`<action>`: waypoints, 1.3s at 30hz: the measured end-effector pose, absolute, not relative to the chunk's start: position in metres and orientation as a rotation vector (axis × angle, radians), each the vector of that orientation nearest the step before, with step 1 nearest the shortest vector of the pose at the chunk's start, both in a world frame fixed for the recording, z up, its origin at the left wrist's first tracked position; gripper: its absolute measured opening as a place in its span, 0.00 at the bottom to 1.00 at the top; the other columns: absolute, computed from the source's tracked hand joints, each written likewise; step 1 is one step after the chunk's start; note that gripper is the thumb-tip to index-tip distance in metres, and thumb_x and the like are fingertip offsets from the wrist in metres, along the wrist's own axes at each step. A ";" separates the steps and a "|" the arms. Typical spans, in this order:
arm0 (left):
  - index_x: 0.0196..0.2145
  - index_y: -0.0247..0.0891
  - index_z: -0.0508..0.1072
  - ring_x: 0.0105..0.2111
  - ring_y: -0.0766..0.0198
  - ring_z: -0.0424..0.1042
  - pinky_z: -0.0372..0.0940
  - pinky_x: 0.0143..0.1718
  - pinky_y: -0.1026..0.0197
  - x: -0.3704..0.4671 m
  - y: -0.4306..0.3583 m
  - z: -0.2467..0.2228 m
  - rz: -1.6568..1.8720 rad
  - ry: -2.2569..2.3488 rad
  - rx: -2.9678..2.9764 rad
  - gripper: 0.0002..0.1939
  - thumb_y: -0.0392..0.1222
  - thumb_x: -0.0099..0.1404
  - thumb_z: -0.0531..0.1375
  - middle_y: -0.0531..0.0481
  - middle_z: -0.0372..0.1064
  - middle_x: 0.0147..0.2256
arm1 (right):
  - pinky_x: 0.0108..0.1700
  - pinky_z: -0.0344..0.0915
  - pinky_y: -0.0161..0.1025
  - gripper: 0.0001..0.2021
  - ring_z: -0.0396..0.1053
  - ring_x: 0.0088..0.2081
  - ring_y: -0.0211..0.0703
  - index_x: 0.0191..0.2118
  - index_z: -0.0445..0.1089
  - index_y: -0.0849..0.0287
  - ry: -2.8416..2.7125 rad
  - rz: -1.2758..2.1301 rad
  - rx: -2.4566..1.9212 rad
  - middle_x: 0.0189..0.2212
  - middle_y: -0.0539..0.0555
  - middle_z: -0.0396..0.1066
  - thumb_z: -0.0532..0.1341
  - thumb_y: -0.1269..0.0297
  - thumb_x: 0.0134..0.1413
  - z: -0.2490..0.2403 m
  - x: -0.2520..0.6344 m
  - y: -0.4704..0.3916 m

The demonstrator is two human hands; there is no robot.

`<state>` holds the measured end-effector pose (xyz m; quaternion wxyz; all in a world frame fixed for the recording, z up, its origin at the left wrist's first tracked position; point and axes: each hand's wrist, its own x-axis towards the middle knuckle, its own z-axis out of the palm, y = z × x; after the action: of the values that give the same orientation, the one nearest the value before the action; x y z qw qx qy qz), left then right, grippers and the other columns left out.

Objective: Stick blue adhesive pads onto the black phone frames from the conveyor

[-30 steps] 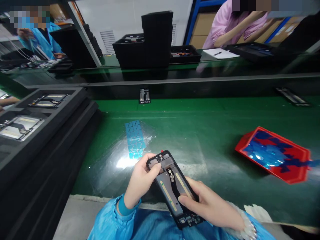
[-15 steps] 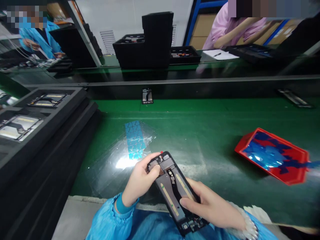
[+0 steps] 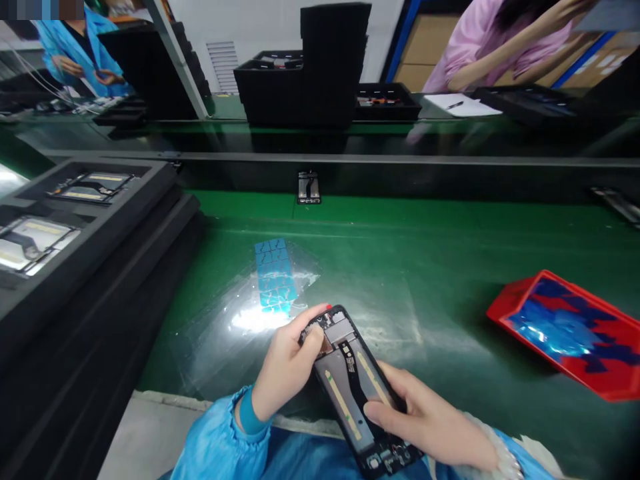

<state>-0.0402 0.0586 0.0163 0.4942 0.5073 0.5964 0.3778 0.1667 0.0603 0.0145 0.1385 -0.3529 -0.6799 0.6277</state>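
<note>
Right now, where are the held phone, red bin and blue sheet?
Held phone (image 3: 355,385): head view, on the black ribbon at its middle.
Red bin (image 3: 511,301): head view, on its left-end wall.
Blue sheet (image 3: 275,273): head view, on its middle.

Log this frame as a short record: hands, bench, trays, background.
left hand: holds the far end of the phone frame, thumb on its upturned face
right hand: grips its right side, nearer the wearer
bench: blue sheet; red bin with blue pieces
trays: black, stacked, phone parts in the top one
background: person in blue, person in pink
</note>
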 end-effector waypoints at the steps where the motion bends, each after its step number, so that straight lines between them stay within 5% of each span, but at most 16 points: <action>1: 0.51 0.39 0.69 0.41 0.59 0.73 0.66 0.42 0.61 -0.041 0.059 0.016 0.920 1.447 1.228 0.19 0.40 0.65 0.50 0.49 0.75 0.42 | 0.49 0.66 0.43 0.24 0.68 0.46 0.47 0.57 0.60 0.61 -1.940 1.855 -1.014 0.46 0.57 0.70 0.55 0.56 0.56 0.014 0.167 0.063; 8: 0.52 0.42 0.69 0.44 0.58 0.71 0.64 0.45 0.60 -0.044 0.062 0.013 0.914 1.458 1.222 0.20 0.36 0.63 0.52 0.50 0.72 0.47 | 0.46 0.69 0.42 0.23 0.70 0.44 0.48 0.54 0.63 0.61 -1.900 2.025 -1.050 0.45 0.57 0.71 0.57 0.55 0.55 0.020 0.161 0.074; 13: 0.63 0.44 0.49 0.46 0.60 0.69 0.66 0.41 0.60 -0.062 0.062 0.011 1.138 1.525 1.146 0.28 0.45 0.67 0.50 0.45 0.66 0.53 | 0.37 0.72 0.43 0.21 0.73 0.39 0.51 0.47 0.66 0.59 -1.732 1.726 -1.304 0.39 0.57 0.74 0.62 0.54 0.49 0.023 0.168 0.145; 18: 0.50 0.41 0.68 0.46 0.58 0.70 0.64 0.45 0.59 -0.117 0.052 0.002 1.221 1.875 1.149 0.18 0.46 0.65 0.52 0.45 0.70 0.47 | 0.30 0.68 0.43 0.10 0.73 0.32 0.49 0.35 0.69 0.53 -1.665 1.032 -1.444 0.28 0.55 0.74 0.61 0.54 0.50 0.008 0.187 0.312; 23: 0.49 0.42 0.69 0.50 0.56 0.67 0.59 0.53 0.54 -0.145 0.049 -0.005 0.842 1.960 1.722 0.16 0.45 0.64 0.55 0.46 0.71 0.48 | 0.18 0.56 0.38 0.16 0.62 0.16 0.38 0.23 0.67 0.54 -1.740 0.730 -1.467 0.11 0.48 0.59 0.57 0.47 0.49 -0.007 0.200 0.392; 27: 0.57 0.42 0.60 0.59 0.54 0.56 0.52 0.59 0.51 -0.139 0.065 -0.012 0.586 1.744 2.008 0.29 0.52 0.61 0.57 0.44 0.61 0.57 | 0.27 0.62 0.38 0.15 0.67 0.25 0.41 0.21 0.67 0.54 -1.856 0.627 -1.411 0.14 0.51 0.63 0.56 0.53 0.52 -0.004 0.195 0.379; 31: 0.60 0.39 0.56 0.62 0.49 0.48 0.49 0.59 0.46 -0.128 0.081 -0.024 0.436 1.703 2.093 0.38 0.58 0.56 0.59 0.40 0.52 0.61 | 0.43 0.63 0.46 0.10 0.68 0.37 0.46 0.30 0.71 0.58 -2.003 0.544 -1.352 0.28 0.56 0.72 0.56 0.59 0.54 0.002 0.158 0.326; 34: 0.57 0.39 0.62 0.61 0.49 0.52 0.50 0.58 0.45 -0.123 0.084 -0.028 0.421 1.770 2.132 0.31 0.54 0.58 0.59 0.42 0.58 0.59 | 0.45 0.63 0.46 0.07 0.68 0.38 0.46 0.34 0.72 0.57 -2.215 0.578 -1.204 0.33 0.53 0.73 0.59 0.61 0.53 0.003 0.117 0.257; 39: 0.50 0.40 0.69 0.56 0.51 0.61 0.53 0.53 0.48 -0.120 0.080 -0.027 0.483 1.847 2.130 0.19 0.47 0.63 0.57 0.45 0.68 0.52 | 0.41 0.65 0.40 0.12 0.66 0.38 0.43 0.39 0.71 0.59 -2.713 0.454 -0.689 0.33 0.54 0.71 0.51 0.65 0.61 0.005 0.064 0.164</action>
<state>-0.1200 0.0802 -0.0271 0.1403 0.7373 0.6393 0.1672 0.0645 0.1642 0.0053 0.1525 -0.2402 -0.9455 0.1584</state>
